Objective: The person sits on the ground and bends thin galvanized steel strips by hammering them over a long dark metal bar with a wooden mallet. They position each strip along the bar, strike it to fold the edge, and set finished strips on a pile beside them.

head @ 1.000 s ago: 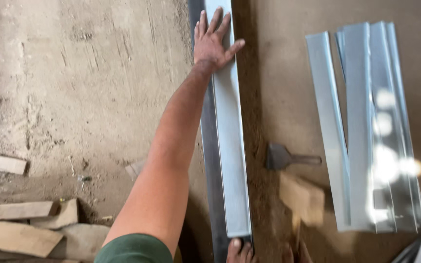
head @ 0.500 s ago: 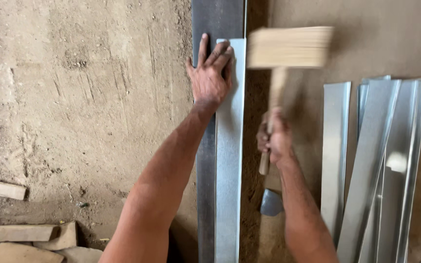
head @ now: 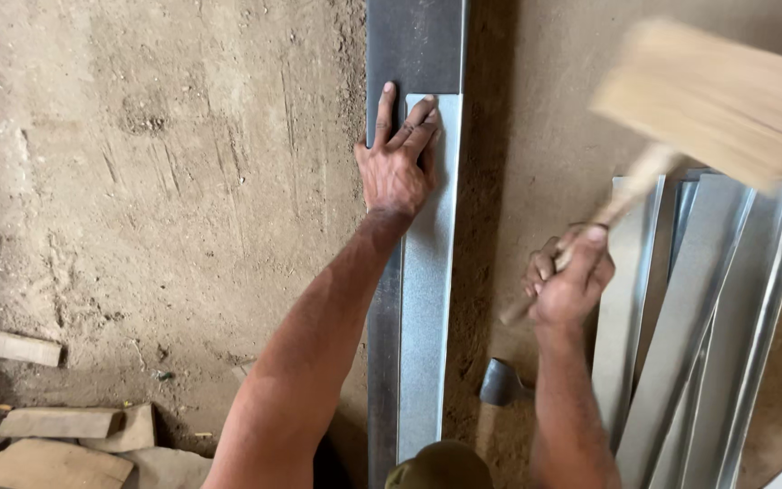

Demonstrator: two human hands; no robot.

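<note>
- My left hand (head: 397,163) lies flat, fingers spread, on the far end of the light metal strip (head: 427,299), which runs lengthwise away from me along a dark steel bar (head: 414,45).
- My right hand (head: 570,279) grips a wooden mallet (head: 717,91), raised to the strip's right; the left is nearer.

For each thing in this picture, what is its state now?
left hand: flat, pressing on the metal strip
metal strip: lying on the dark steel bar
dark steel bar: flat on the dirt floor
right hand: gripping the mallet handle
wooden mallet: raised, blurred
metal strips: stacked, overlapping, at the right
</note>
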